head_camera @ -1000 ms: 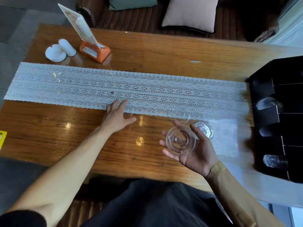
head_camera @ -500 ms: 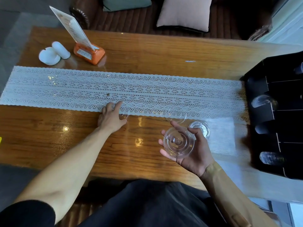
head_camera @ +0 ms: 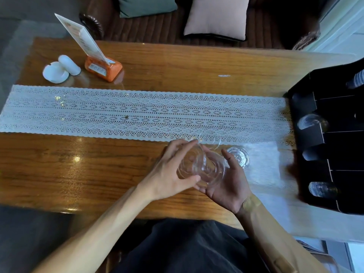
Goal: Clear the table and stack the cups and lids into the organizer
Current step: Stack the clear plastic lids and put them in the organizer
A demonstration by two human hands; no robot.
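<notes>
My right hand [head_camera: 228,186] cradles a clear plastic lid [head_camera: 213,169] in its palm above the wooden table [head_camera: 78,164]. My left hand [head_camera: 169,174] grips a second clear lid [head_camera: 190,162] and presses it against the first one. Two more clear lids lie on the table just beyond the hands: one [head_camera: 209,138] on the edge of the lace runner [head_camera: 98,113], one [head_camera: 239,156] to its right. The black organizer [head_camera: 325,134] stands at the right, with clear cups [head_camera: 312,123] poking out of its slots.
An orange menu stand [head_camera: 103,67] and white ceramic pieces [head_camera: 56,71] sit at the far left. A small clear bit [head_camera: 224,75] lies on the far side. Behind the table is a sofa with cushions [head_camera: 215,16].
My left hand has left the runner's edge, carrying a clear lid, and has come right to meet the lid held in my right hand.
</notes>
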